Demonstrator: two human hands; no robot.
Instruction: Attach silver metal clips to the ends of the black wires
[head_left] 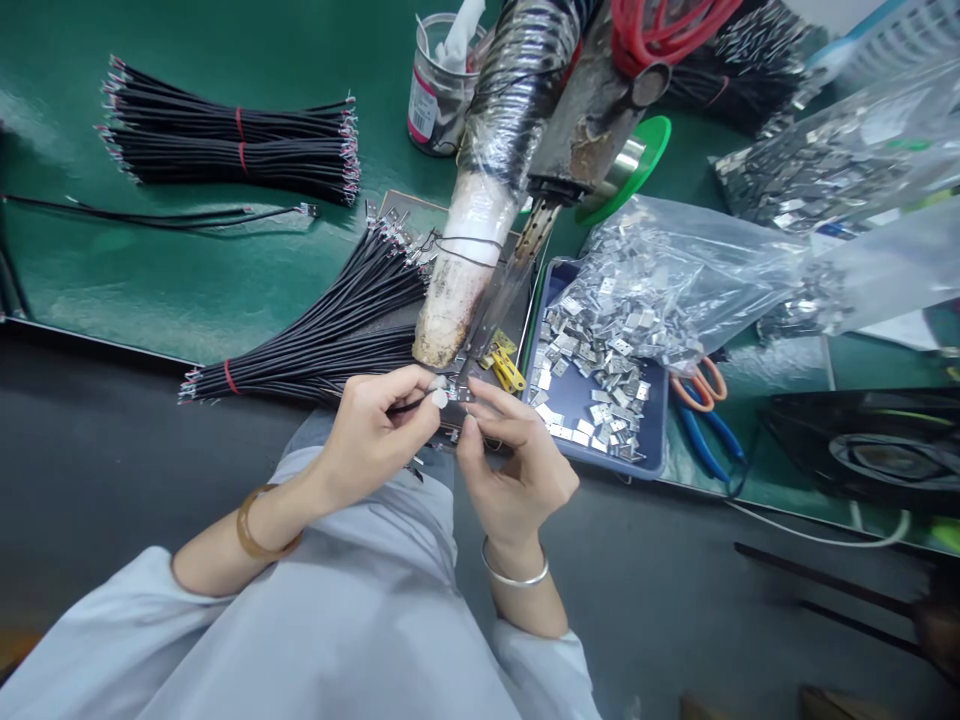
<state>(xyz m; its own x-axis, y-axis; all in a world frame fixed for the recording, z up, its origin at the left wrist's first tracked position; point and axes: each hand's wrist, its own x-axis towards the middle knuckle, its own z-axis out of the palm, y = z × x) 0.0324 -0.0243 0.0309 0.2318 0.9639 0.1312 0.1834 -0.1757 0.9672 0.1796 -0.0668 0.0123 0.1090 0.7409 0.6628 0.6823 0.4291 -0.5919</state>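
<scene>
Near the table's front edge, my left hand (pixel 382 425) is closed, pinching a black cable (pixel 406 407) between thumb and fingers. A small silvery metal connector (pixel 456 394) sits at the cable's end, between both hands. Curled beside it is my right hand (pixel 517 455), thumb and fingertips close together; whatever is between them is too small to make out. Directly above the fingers hangs a soldering iron (pixel 534 232), next to the pale mouth of an extraction hose (pixel 450 300). A bundle of black cables (pixel 322 320) lies to the left, tied with a red band.
A blue tray (pixel 656 440) of metal connectors stands at right, under a plastic bag (pixel 697 270) of more. Pliers (pixel 705 430) and yellow clips (pixel 506 365) lie nearby. Another cable bundle (pixel 232 140), a clear cup (pixel 435 100) and a green spool (pixel 645 165) are farther back.
</scene>
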